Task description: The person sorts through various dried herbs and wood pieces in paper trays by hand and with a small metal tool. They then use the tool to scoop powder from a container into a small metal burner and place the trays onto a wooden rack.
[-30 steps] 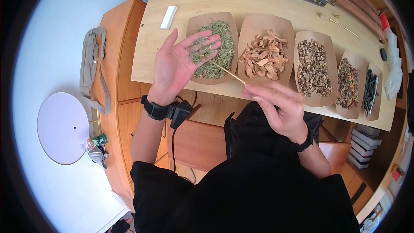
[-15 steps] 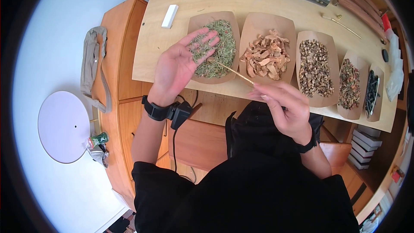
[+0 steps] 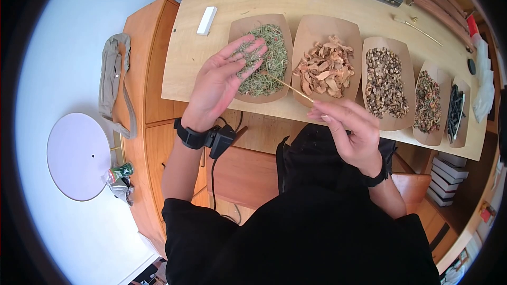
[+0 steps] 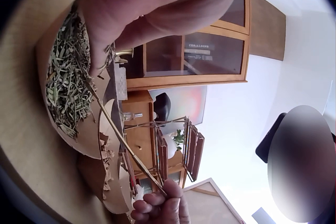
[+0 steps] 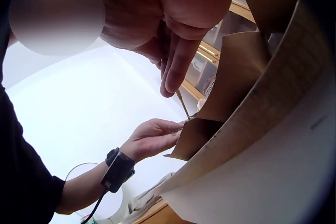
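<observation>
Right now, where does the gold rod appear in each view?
Head: gold rod just above and right of centre, between green herbs and right hand.
Left wrist: slanting through the lower left, down to that hand.
Right wrist: short piece near centre, below that hand's fingertips.
Shared landmark: the right hand, holding it.

A grey bag (image 3: 110, 74) was on the wooden cabinet (image 3: 147, 42), near a round white disc (image 3: 78, 155) and a green-labelled bottle (image 3: 121, 171). White boxes (image 3: 443, 182) were stacked; books (image 4: 198, 51) showed behind glass.
</observation>
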Tool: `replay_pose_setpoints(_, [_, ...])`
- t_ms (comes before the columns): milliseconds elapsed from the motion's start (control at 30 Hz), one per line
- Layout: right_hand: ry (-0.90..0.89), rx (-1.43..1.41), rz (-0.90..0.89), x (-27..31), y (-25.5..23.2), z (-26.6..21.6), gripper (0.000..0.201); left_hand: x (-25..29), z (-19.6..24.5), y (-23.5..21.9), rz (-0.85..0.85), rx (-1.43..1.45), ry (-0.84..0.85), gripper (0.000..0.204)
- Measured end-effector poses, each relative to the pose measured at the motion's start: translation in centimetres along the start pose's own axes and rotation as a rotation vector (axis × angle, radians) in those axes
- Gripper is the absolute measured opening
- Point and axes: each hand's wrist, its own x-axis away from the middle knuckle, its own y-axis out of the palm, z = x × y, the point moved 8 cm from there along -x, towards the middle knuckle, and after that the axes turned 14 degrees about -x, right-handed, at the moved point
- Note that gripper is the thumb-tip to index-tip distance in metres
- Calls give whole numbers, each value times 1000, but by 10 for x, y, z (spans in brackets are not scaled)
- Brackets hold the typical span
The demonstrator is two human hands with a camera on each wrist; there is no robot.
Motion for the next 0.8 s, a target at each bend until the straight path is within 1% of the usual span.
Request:
replay_pose_setpoints(333, [0,14,9,3,0,2,28,-1,1,-4,53,-83,34,44])
replay_pose_setpoints(433, [-1,17,1,3,0,1,28,-3,-1,-7,76,-55,24,43])
replay_pose_setpoints(567, [8,1,3,3,0,1,29,-2,5,0,82,-75,21,43])
replay_pose_setpoints(633, [14,2,-2,4,0,1,29,-3,13,5,57,-395,142,41])
replay_pose_setpoints(667, [14,2,-2,4,0,1,29,-3,14,7,57,-395,142,41])
replay_pose_setpoints(733, [15,0,0,4,0,1,29,-1,21,15,66,-609,175,35])
replay_pose_setpoints(767, [15,0,1,5,-1,1,29,-3,19,15,66,-609,175,35])
replay_pose_setpoints(800, [21,3,0,5,-1,1,29,-4,19,16,57,-729,256,36])
